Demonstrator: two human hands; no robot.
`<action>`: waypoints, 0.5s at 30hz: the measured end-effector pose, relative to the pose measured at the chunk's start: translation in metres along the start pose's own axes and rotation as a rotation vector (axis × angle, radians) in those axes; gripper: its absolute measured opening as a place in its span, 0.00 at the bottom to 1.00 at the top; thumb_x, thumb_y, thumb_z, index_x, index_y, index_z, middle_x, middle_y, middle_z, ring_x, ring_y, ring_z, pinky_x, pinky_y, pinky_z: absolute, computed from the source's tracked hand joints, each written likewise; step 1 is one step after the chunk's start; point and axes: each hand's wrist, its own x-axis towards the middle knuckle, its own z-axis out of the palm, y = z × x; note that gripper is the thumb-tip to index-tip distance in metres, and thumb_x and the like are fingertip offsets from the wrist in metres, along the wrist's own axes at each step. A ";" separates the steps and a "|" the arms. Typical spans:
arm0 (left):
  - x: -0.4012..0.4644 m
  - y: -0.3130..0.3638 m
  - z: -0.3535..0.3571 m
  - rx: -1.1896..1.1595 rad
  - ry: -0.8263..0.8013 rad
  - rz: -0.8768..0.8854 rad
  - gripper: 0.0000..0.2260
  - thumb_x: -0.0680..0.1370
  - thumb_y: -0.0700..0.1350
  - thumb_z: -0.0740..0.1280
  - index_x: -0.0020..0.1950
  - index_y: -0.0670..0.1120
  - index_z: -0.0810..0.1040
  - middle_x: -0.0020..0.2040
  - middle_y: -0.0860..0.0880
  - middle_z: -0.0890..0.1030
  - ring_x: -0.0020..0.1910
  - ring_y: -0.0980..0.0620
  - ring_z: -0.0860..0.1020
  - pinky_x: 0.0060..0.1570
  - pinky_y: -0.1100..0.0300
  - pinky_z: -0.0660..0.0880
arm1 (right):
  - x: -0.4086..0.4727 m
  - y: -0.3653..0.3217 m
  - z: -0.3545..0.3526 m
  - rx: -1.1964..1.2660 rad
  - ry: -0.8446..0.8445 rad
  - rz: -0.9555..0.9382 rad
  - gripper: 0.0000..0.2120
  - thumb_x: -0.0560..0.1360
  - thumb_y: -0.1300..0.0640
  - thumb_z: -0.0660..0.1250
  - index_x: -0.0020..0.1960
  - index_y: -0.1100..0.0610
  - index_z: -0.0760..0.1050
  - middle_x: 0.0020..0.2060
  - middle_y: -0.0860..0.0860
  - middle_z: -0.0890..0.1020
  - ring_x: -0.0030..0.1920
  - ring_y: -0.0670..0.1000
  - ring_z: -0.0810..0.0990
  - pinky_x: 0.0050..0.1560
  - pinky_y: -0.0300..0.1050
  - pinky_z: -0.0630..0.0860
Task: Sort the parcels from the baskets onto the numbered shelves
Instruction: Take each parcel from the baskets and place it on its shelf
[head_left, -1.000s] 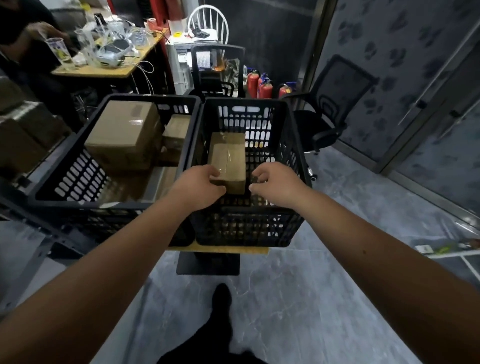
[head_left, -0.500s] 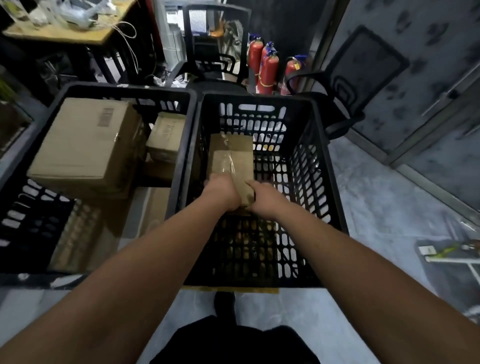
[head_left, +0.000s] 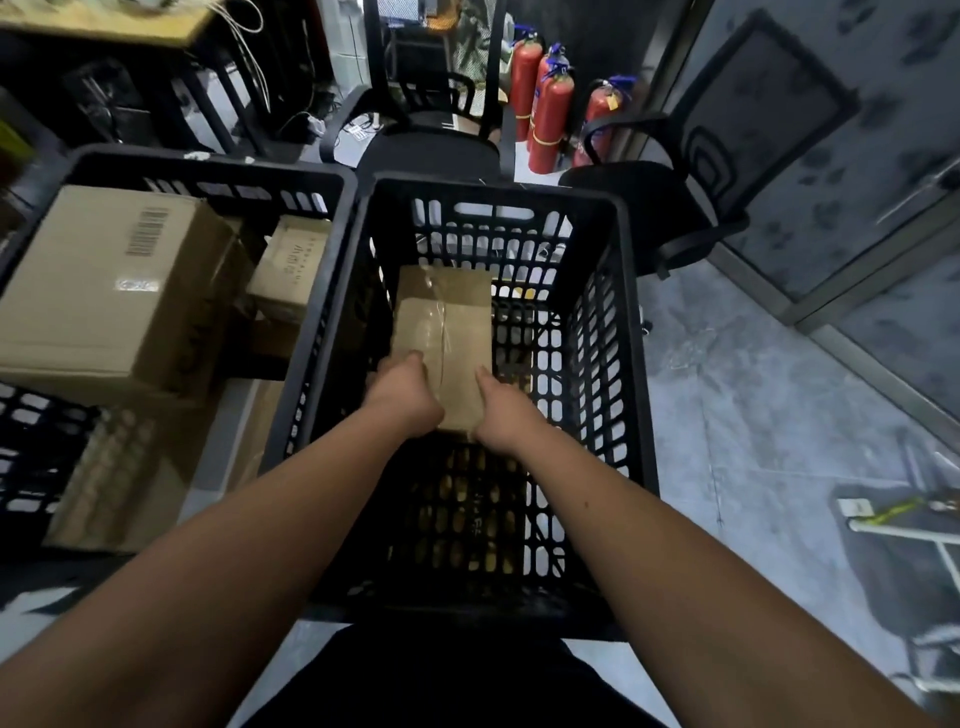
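You are looking down into 2 black baskets that sit side by side. Both of your arms reach into the right basket (head_left: 618, 364). Your left hand (head_left: 408, 392) holds the near left corner of a small brown parcel (head_left: 447, 322), with the fingers curled over its edge. Your right hand (head_left: 501, 410) holds the near right corner of the same parcel, and its fingers curl around that side. The parcel is inside the right basket, close to the left wall, with its long side pointing away from you. Clear tape runs down the middle of its top. You cannot tell if the parcel rests on the basket floor or is lifted a little. The left basket (head_left: 208, 171) touches the right one along its side. In it lies a big box (head_left: 109, 291) with a barcode on top, up against the left side. A smaller box (head_left: 291, 265) with some print on it sits just beside the big one, near the wall between the 2 baskets. More flat cardboard (head_left: 135, 467) lies lower in that basket, near you. Behind the baskets stand 2 black chairs (head_left: 675, 208), and 3 red fire extinguishers (head_left: 550, 114) stand between them on the floor. The grey floor (head_left: 753, 389) shows on your right.
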 end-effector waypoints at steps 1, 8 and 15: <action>-0.001 0.001 0.001 -0.010 -0.009 -0.004 0.29 0.74 0.44 0.73 0.74 0.50 0.69 0.69 0.40 0.69 0.67 0.37 0.71 0.66 0.47 0.75 | -0.001 0.001 -0.002 0.030 0.002 0.012 0.48 0.75 0.60 0.74 0.85 0.51 0.48 0.73 0.58 0.73 0.68 0.60 0.77 0.64 0.51 0.78; -0.013 -0.005 0.025 -0.229 -0.018 0.034 0.38 0.73 0.44 0.77 0.80 0.53 0.66 0.73 0.44 0.68 0.67 0.42 0.75 0.54 0.57 0.76 | -0.014 0.025 -0.008 0.197 -0.039 0.215 0.46 0.74 0.59 0.75 0.82 0.53 0.50 0.63 0.57 0.77 0.57 0.57 0.81 0.57 0.53 0.83; -0.022 -0.010 0.034 -0.468 -0.069 -0.036 0.32 0.74 0.44 0.76 0.77 0.50 0.70 0.64 0.48 0.79 0.56 0.48 0.77 0.55 0.56 0.74 | -0.018 0.013 -0.001 0.247 -0.018 0.221 0.58 0.73 0.59 0.75 0.83 0.41 0.35 0.76 0.58 0.65 0.68 0.60 0.76 0.63 0.52 0.80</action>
